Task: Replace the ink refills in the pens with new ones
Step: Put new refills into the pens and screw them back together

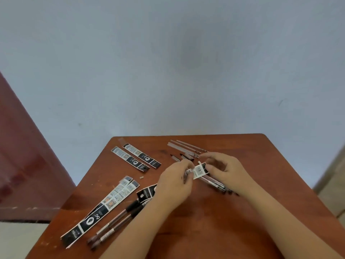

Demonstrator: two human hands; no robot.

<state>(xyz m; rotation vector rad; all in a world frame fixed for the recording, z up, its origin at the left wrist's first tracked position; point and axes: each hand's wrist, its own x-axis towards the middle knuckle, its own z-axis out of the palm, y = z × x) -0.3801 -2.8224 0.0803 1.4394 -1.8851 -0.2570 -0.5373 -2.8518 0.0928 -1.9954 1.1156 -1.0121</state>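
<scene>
Nearest me on the brown tabletop [214,212], toward the left, I see two long black-and-white refill packaging cards [101,210] lying side by side, slanting from the near left edge toward the middle. Just right of them lie two assembled pens [115,224] with dark grips, side by side on the same slant, their far ends passing under my left forearm next to a smaller black card [146,193]. Farther in, at the middle of the tabletop, my left hand [175,186] and my right hand [224,170] meet over a packaged refill [198,171]; the left fingers are curled around its left end and the right fingers pinch the white barcode label end, so both hands are grasping it just above the surface. Under my right hand a bundle of pens [218,184] stretches toward the near right, partly hidden by the wrist. A tiny pale scrap [141,177] sits alone to the left of my left hand. Beyond that, on the far left, two shorter packaging cards [136,157] lie parallel. On the far side, just past my fingertips, small dark pen parts [184,157] rest beside several clear thin refill tubes [186,147] near the far edge.
</scene>
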